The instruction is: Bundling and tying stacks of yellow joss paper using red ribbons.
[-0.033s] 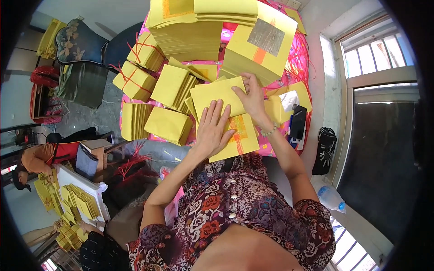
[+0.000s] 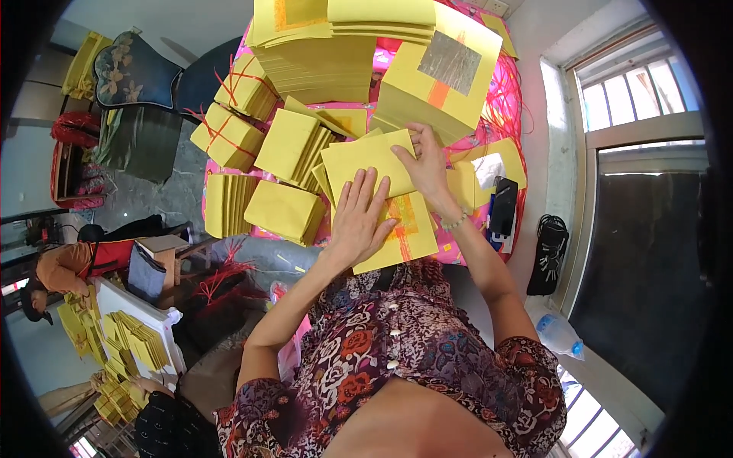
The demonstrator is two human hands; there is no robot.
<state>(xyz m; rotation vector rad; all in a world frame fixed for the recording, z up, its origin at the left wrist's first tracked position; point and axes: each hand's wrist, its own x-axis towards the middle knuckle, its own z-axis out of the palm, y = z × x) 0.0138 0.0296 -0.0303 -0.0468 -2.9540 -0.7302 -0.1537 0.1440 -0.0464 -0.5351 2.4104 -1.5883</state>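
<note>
My left hand (image 2: 357, 221) lies flat, its fingers stretched over the lower edge of a folded yellow paper sheet (image 2: 366, 159). At that sheet's upper right corner, the thumb and bent fingers of my right hand (image 2: 427, 166) hold its edge. A yellow sheet with an orange-red printed patch (image 2: 403, 229) is partly covered by the folded one and my left hand. More yellow paper peeks out under the left side of the fold. Just beyond my right hand rises a tall stack of yellow sheets (image 2: 427, 95), with a silver-grey square on top.
Folded yellow bundles (image 2: 284, 210) stand at the left, two tied with red string (image 2: 229, 137). A larger yellow stack (image 2: 313, 69) is at the back. Right of my hand lie a black phone (image 2: 504, 204) and red strings (image 2: 508, 91). People work at a white table (image 2: 169, 336) far left.
</note>
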